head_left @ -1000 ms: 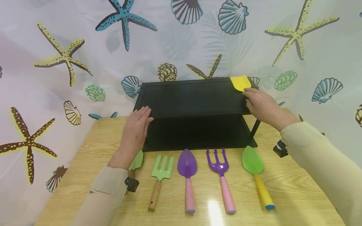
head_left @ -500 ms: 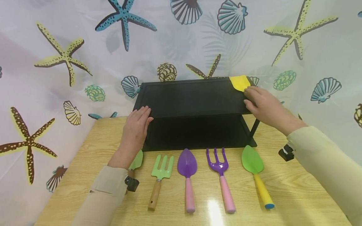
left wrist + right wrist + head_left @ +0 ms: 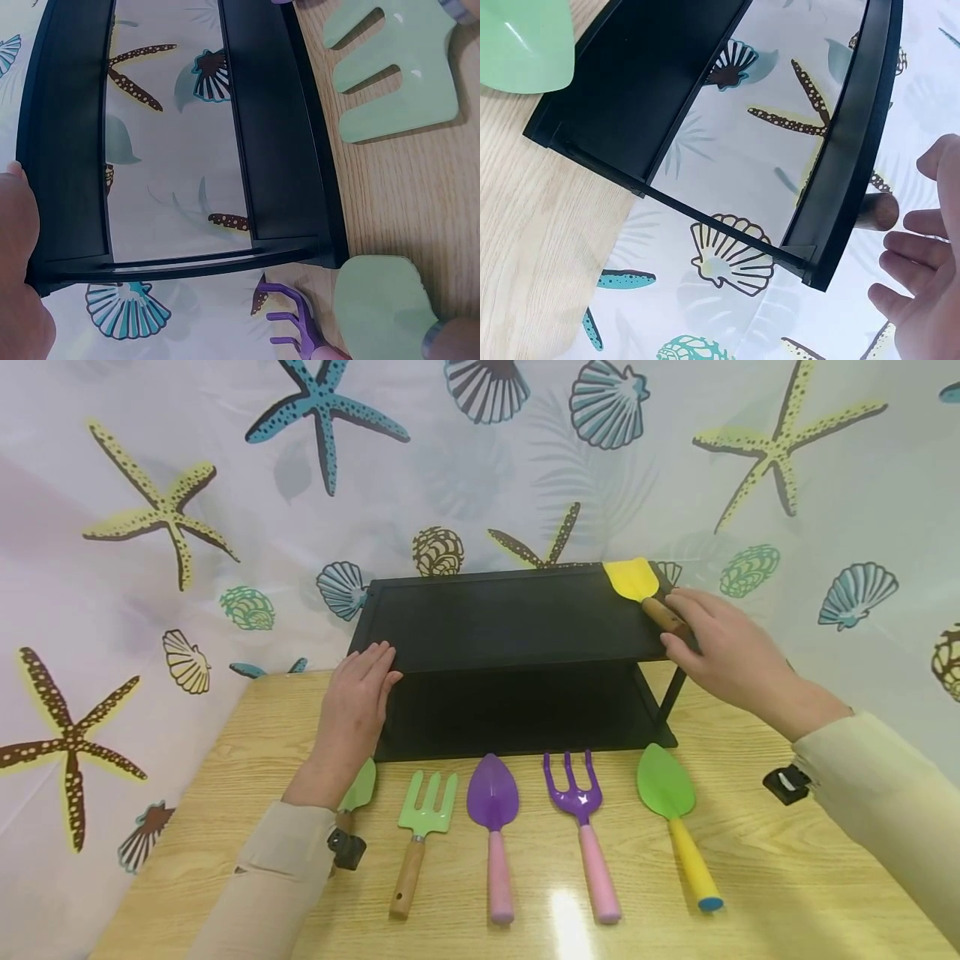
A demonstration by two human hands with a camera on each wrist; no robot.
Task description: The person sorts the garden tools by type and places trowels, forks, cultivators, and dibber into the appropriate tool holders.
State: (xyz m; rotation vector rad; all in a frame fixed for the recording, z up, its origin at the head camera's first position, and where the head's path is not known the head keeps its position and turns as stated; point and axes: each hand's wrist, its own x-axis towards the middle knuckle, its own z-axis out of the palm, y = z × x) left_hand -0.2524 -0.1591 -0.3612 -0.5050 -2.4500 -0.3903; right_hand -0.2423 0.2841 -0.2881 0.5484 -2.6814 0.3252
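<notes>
On the right end of the black two-tier rack's (image 3: 495,622) top shelf lies a small spade (image 3: 632,580) with a yellow blade and a wooden handle. My right hand (image 3: 731,647) is beside its handle end, fingers loosely bent and apart from it. In the right wrist view the wooden handle (image 3: 879,211) pokes past the shelf edge, a gap between it and the fingertips. My left hand (image 3: 358,702) rests straight-fingered on the rack's front left corner, thumb along the edge; in the left wrist view only part of that hand (image 3: 19,277) shows.
Along the front lie a light green fork (image 3: 427,818), a purple trowel (image 3: 493,802), a purple fork (image 3: 579,797) and a green trowel (image 3: 667,785). My left arm partly hides a light green trowel (image 3: 363,783). Another purple fork (image 3: 300,319) shows beyond the rack's left end.
My right hand has let go of the spade's handle and drawn back to the right, uncovering the wood. The left hand keeps its place on the rack; the view shifts slightly.
</notes>
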